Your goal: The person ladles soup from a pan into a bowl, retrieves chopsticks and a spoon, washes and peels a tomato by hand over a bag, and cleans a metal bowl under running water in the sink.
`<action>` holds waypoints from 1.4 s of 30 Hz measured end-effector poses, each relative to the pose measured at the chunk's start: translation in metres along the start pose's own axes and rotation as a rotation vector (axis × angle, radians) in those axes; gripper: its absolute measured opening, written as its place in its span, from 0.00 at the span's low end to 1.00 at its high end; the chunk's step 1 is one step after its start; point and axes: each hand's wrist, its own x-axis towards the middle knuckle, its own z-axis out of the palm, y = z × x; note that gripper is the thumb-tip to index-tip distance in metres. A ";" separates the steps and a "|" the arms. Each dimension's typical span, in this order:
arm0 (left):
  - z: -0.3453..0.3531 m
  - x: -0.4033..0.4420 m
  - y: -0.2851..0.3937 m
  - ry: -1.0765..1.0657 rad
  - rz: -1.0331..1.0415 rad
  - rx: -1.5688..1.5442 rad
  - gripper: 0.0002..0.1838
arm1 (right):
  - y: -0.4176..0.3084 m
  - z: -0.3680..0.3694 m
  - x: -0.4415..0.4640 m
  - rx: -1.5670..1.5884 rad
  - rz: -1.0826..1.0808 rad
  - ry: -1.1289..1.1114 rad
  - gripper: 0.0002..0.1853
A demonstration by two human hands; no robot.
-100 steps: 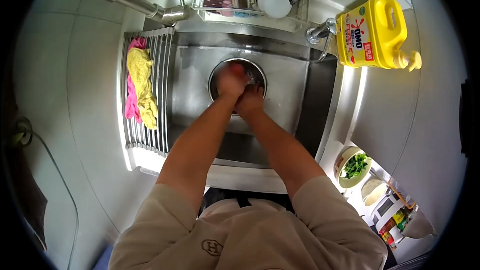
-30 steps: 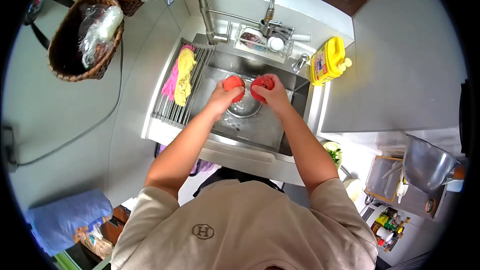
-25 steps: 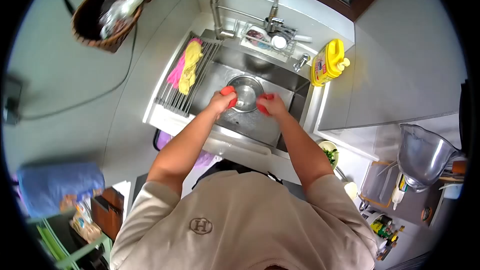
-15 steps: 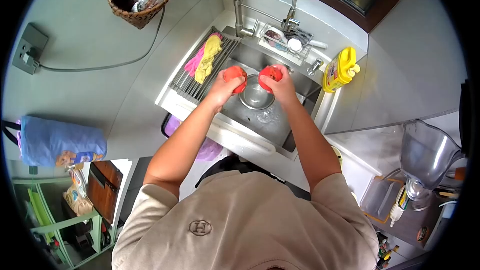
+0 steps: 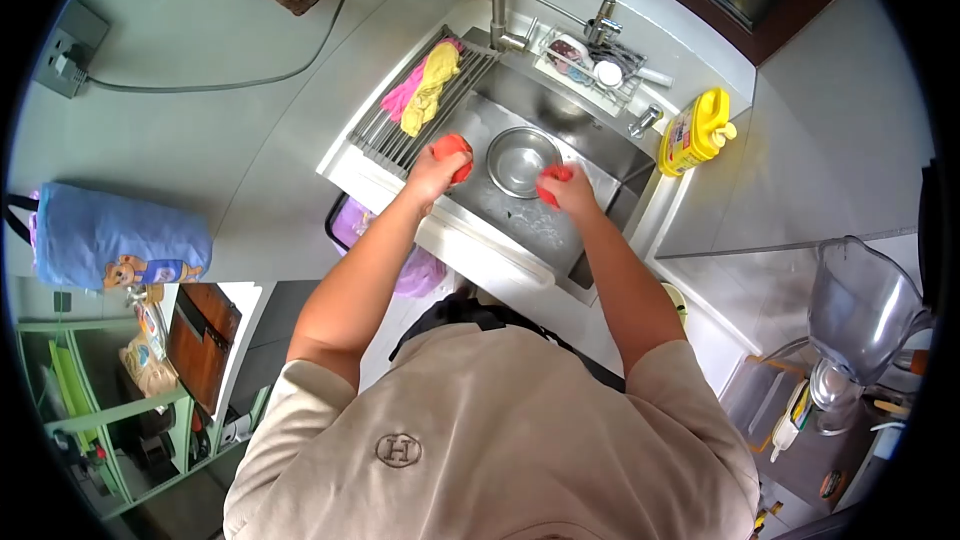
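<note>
Over the sink, each of my hands holds a round red fruit that looks like a tomato. My left hand is closed around one tomato, near the front edge beside the drying rack. My right hand grips the other tomato, slightly blurred, low over the sink's right part. Between them a round metal bowl sits in the sink. Some water or foam shows on the sink floor in front of the bowl.
Pink and yellow rubber gloves lie on the roll-up rack at left. Behind the sink stand the faucet and a wire caddy. A yellow detergent bottle stands at right.
My hands have moved apart and toward me, each keeping its tomato. The metal bowl between them now shows more fully. The view has shifted a little.
</note>
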 end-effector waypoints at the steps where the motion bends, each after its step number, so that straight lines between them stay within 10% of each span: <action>1: 0.001 -0.001 -0.004 0.004 0.000 -0.017 0.36 | 0.025 -0.006 0.010 -0.077 0.092 -0.042 0.32; 6: -0.025 0.023 -0.012 0.034 0.092 0.117 0.36 | 0.006 0.016 0.001 0.025 0.036 -0.026 0.35; 10: -0.056 0.042 -0.002 0.278 0.224 0.804 0.42 | -0.032 0.032 0.000 0.033 0.045 -0.056 0.35; 14: -0.081 0.075 -0.002 0.309 -0.030 1.200 0.40 | -0.047 0.050 -0.003 0.095 0.083 -0.173 0.34; 24: -0.103 0.066 0.002 0.377 0.178 1.224 0.52 | -0.077 0.101 0.002 0.198 0.134 -0.280 0.34; 28: -0.108 -0.005 -0.005 0.370 0.397 0.621 0.37 | -0.122 0.142 -0.011 0.239 0.039 -0.441 0.31; 32: -0.103 -0.073 -0.022 -0.015 -0.118 -0.775 0.35 | -0.126 0.220 -0.019 0.287 -0.146 -0.604 0.25; 42: -0.154 -0.131 -0.079 0.206 0.082 -0.920 0.21 | -0.083 0.295 -0.056 -0.351 -0.488 -0.645 0.29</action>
